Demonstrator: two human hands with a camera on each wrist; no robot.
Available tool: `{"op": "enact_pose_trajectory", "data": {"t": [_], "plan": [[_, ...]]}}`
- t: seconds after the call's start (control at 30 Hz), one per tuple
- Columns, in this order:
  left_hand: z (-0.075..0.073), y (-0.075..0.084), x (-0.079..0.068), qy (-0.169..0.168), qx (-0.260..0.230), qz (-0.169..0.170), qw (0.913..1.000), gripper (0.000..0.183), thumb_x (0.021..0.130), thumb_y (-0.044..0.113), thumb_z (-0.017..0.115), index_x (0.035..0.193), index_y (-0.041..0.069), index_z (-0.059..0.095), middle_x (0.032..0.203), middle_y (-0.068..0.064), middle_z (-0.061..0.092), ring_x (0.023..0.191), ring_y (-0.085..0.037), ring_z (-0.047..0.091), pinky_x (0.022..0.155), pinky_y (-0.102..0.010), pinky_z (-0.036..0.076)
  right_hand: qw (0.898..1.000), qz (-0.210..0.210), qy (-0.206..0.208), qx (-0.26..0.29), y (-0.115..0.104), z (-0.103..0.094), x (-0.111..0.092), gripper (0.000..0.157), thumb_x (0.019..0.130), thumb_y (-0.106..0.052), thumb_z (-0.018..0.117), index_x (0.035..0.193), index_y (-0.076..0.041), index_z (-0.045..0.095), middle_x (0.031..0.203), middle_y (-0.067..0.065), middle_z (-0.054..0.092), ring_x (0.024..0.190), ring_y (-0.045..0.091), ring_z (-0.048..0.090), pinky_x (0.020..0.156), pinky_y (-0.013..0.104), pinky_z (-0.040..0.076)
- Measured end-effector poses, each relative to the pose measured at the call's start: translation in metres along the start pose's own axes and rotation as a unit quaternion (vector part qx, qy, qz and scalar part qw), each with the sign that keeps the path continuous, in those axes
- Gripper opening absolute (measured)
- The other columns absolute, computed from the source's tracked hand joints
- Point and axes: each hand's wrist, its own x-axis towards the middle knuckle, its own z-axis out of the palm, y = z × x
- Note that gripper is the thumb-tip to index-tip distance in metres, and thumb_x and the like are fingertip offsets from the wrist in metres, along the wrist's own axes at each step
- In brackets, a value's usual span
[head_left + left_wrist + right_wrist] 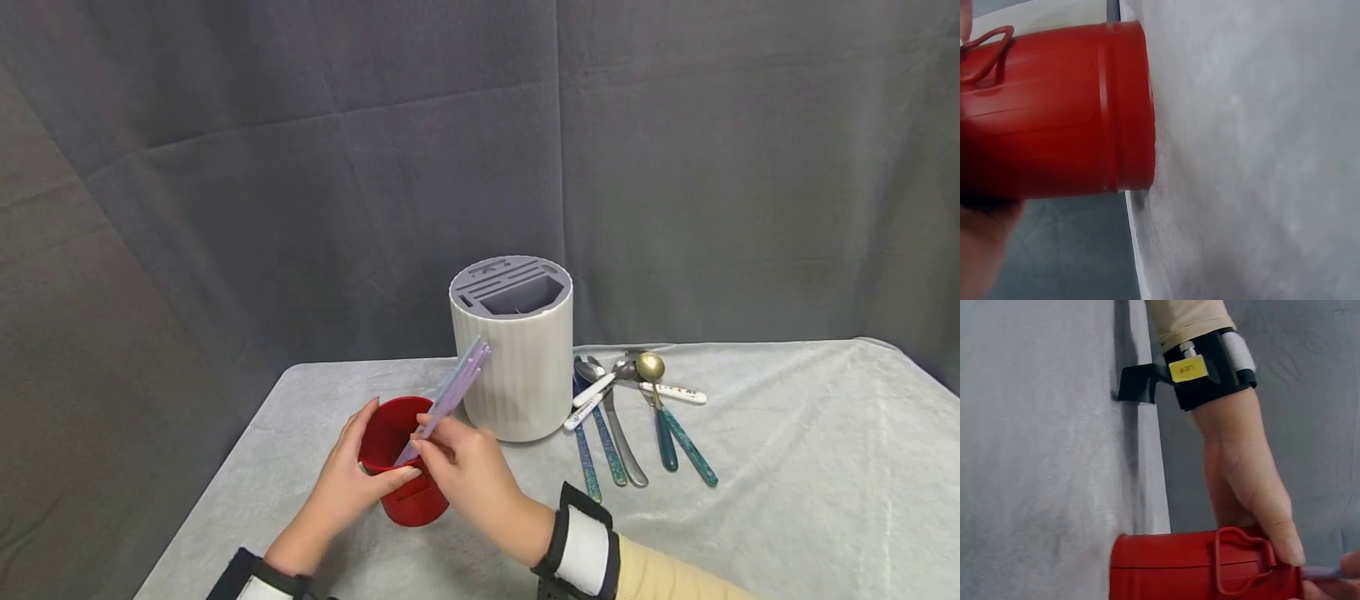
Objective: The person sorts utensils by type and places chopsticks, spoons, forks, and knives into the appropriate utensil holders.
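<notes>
In the head view a red cup (pixel 416 503) stands on the table, and my left hand (pixel 347 475) grips its upper part from the left, thumb across the near rim. A small looped wire handle (pixel 1217 565) shows on the cup's side in the right wrist view. With thumb and fingertips, my right hand (pixel 468 462) pinches a few slim pastel purple and light blue sticks (pixel 459 385) over the cup. Their lower ends reach inside the cup; their upper ends lean right, with small bumps near the tips.
Behind the cup stands a white ribbed holder (pixel 512 375) with a grey slotted top (pixel 480 279). Right of it lies loose cutlery: a gold spoon (pixel 650 367), a knife (pixel 626 450), and several spoons and forks with white or blue-green handles. A grey curtain (pixel 450 183) hangs behind the table.
</notes>
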Motion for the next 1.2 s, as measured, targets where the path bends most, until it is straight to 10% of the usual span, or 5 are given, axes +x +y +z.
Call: {"op": "enact_pose_trajectory", "data": {"t": [0.3, 0.57, 0.7, 0.83, 1.2], "plan": [[-0.003, -0.004, 0.003, -0.022, -0.019, 0.002, 0.9996, 0.087, 0.071, 0.025, 0.078, 0.140, 0.012, 0.027, 0.134, -0.012, 0.038, 0.114, -0.028, 0.042, 0.083, -0.041, 0.048, 0.998, 0.034, -0.033, 0.042, -0.004, -0.009, -0.008, 0.038, 0.084, 0.003, 0.058, 0.121, 0.003, 0.050, 0.105, 0.016, 0.064, 0.096, 0.020, 0.060, 0.082, 0.028, 0.048], [-0.007, -0.008, 0.005, -0.042, -0.046, -0.004, 0.9980, 0.085, 0.071, 0.021, 0.077, 0.140, 0.013, 0.028, 0.133, -0.012, 0.039, 0.115, -0.030, 0.040, 0.083, -0.045, 0.047, 0.996, -0.075, 0.018, 0.044, 0.021, -0.052, -0.030, 0.032, 0.081, 0.012, 0.055, 0.112, 0.007, 0.051, 0.092, 0.021, 0.065, 0.077, 0.021, 0.064, 0.071, 0.030, 0.052], [-0.011, -0.009, 0.011, -0.064, -0.062, 0.008, 0.9960, 0.084, 0.071, 0.019, 0.076, 0.140, 0.012, 0.027, 0.132, -0.014, 0.038, 0.116, -0.034, 0.038, 0.079, -0.043, 0.050, 0.996, 0.050, 0.070, -0.019, 0.038, -0.100, -0.034, 0.026, 0.082, 0.009, 0.057, 0.108, 0.005, 0.055, 0.085, 0.017, 0.065, 0.069, 0.016, 0.062, 0.065, 0.026, 0.052], [-0.014, -0.012, 0.015, -0.078, -0.063, 0.012, 0.9949, 0.085, 0.070, 0.020, 0.076, 0.140, 0.012, 0.027, 0.132, -0.016, 0.039, 0.116, -0.036, 0.038, 0.078, -0.042, 0.050, 0.972, 0.191, 0.091, -0.104, 0.063, -0.155, -0.034, 0.019, 0.085, 0.003, 0.057, 0.104, 0.005, 0.056, 0.084, 0.015, 0.061, 0.068, 0.015, 0.059, 0.060, 0.024, 0.050], [-0.019, -0.018, 0.020, -0.109, -0.082, 0.018, 0.9905, 0.085, 0.070, 0.018, 0.075, 0.140, 0.012, 0.027, 0.130, -0.017, 0.041, 0.115, -0.037, 0.039, 0.081, -0.047, 0.048, 0.914, 0.269, -0.007, -0.304, 0.116, -0.243, -0.050, 0.024, 0.083, -0.005, 0.054, 0.100, 0.012, 0.055, 0.084, 0.019, 0.057, 0.073, 0.026, 0.052, 0.059, 0.038, 0.044]]}}
